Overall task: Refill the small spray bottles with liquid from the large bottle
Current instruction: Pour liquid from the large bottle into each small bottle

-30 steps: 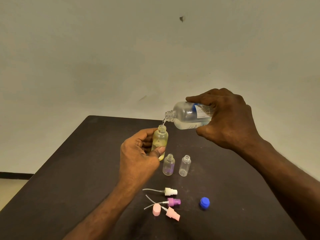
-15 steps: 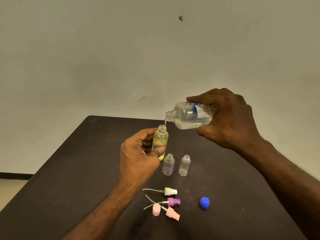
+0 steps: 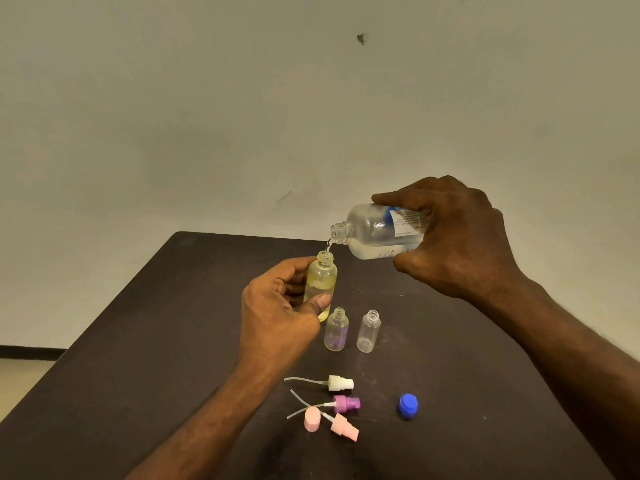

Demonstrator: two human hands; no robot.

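Observation:
My right hand (image 3: pixel 453 237) grips the large clear bottle (image 3: pixel 374 232), tipped on its side with its open neck pointing left. A thin stream of liquid runs from that neck into a small yellowish spray bottle (image 3: pixel 320 280), which my left hand (image 3: pixel 277 313) holds upright above the dark table (image 3: pixel 138 341). The yellowish bottle is mostly full. Two more small open bottles stand on the table just below: one with a purple tint (image 3: pixel 336 330) and a clear one (image 3: pixel 368 331) to its right.
Near the front lie a white spray head (image 3: pixel 340 383), a purple spray head (image 3: pixel 346 404), a pink spray head (image 3: pixel 343 427), a pink cap (image 3: pixel 312 420) and the blue cap (image 3: pixel 408 406). A pale wall rises behind the table's far edge.
Both hands stay almost still. The pouring goes on, with the stream still running into the yellowish bottle.

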